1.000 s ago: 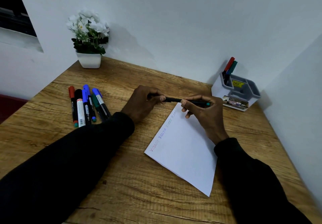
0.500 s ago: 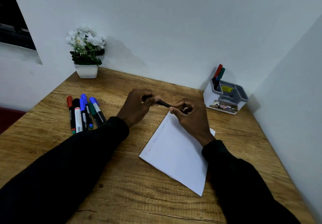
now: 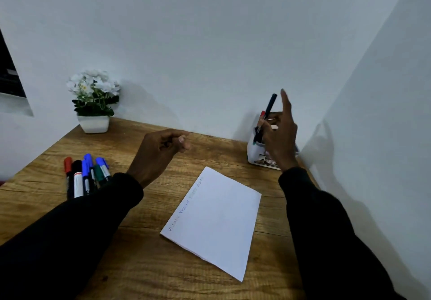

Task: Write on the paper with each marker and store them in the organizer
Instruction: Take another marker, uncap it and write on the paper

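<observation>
My right hand point(image 3: 278, 136) is raised in front of the grey-white organizer point(image 3: 253, 152) at the desk's far right and holds a dark marker point(image 3: 268, 110) almost upright, its lower end in the organizer, index finger pointing up. A red-capped marker point(image 3: 262, 114) stands in the organizer behind it. My left hand point(image 3: 161, 151) hovers above the desk's middle, fingers loosely curled with nothing in them. The white paper point(image 3: 217, 222) lies flat on the desk, a line of writing along its left edge. Several markers point(image 3: 85, 175) with red, black, blue and green caps lie side by side at the left.
A white pot of white flowers point(image 3: 93, 104) stands at the desk's back left corner. White walls close the desk at the back and right. The wooden desk point(image 3: 149, 264) runs toward me under my black sleeves.
Both hands held the dark marker together over the paper. My right hand has carried it up and right to the organizer; my left hand let go and stayed near the middle.
</observation>
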